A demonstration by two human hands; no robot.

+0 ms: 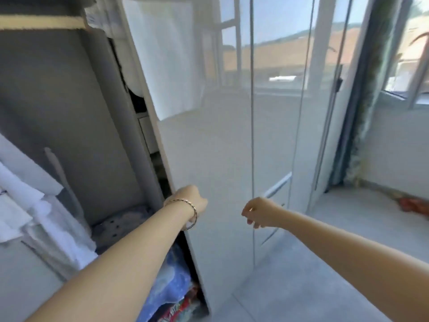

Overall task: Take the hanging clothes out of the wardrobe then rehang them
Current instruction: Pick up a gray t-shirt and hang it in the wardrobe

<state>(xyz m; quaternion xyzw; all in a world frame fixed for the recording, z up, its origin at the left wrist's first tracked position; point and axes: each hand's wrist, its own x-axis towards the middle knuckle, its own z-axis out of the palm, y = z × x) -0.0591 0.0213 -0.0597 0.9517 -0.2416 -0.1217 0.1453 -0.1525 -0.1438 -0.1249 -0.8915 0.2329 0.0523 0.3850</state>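
Two bare forearms reach in from the bottom of the frame, the left wearing a bracelet [185, 213]. The left hand [191, 198] sits at the edge of the wardrobe door [209, 140], fingers out of sight; I cannot tell whether it grips. The right hand [257, 211], centre frame, is loosely curled and empty, just short of a handle [277, 185]. The hanging clothes [25, 205] show white at the left edge — likely none is out yet, so next comes reaching in to lift a hanger.
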